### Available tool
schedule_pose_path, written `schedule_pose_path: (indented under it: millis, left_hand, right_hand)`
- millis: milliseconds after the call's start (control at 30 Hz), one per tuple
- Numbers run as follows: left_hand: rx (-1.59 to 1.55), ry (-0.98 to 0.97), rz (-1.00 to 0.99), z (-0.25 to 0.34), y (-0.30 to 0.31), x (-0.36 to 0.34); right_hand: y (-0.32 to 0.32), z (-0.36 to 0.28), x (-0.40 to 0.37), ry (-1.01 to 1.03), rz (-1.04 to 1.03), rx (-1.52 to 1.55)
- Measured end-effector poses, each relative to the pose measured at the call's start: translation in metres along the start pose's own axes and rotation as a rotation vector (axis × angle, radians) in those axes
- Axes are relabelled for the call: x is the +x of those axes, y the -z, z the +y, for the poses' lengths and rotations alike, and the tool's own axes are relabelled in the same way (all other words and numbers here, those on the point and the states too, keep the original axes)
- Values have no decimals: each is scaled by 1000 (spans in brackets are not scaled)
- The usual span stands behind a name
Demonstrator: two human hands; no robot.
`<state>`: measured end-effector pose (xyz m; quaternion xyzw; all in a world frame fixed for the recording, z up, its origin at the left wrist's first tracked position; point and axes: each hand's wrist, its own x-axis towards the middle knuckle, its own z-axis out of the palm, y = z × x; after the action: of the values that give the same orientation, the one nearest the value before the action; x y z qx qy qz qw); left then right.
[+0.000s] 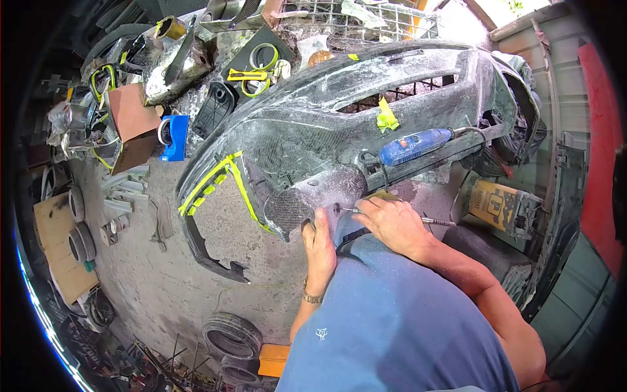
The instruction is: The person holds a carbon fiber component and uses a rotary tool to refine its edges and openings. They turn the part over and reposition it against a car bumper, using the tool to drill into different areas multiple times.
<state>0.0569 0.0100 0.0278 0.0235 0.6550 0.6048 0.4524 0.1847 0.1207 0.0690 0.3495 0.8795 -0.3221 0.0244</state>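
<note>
My left hand (319, 251) grips the lower edge of a dusty, curved carbon-fibre part (313, 196), thumb in front and the other fingers hidden behind. In my right hand (395, 225) is a slim metal rotary tool handpiece (439, 222), its thin tip pointing left at a small dark hole in the part. The blue rotary tool motor (415, 147) lies on a large dusty black car bumper (294, 140) just beyond my hands. Yellow-green tape (243, 189) lines an opening at the bumper's left end.
A yellow box cutter (248, 76) and tape roll (264, 56) lie behind the bumper. Left of them are a cardboard box (134, 117) and a blue tape dispenser (175, 138). Tyres (232, 336) sit on the concrete floor (150, 261). A yellow box (499, 206) stands at right.
</note>
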Motion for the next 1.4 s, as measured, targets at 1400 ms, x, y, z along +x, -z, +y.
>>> schedule_pose_path:
  millis: [1400]
  left_hand:
    - [-8,-20,-9,-5,0,0]
  right_hand:
    - [7,0,0,5,-80,34]
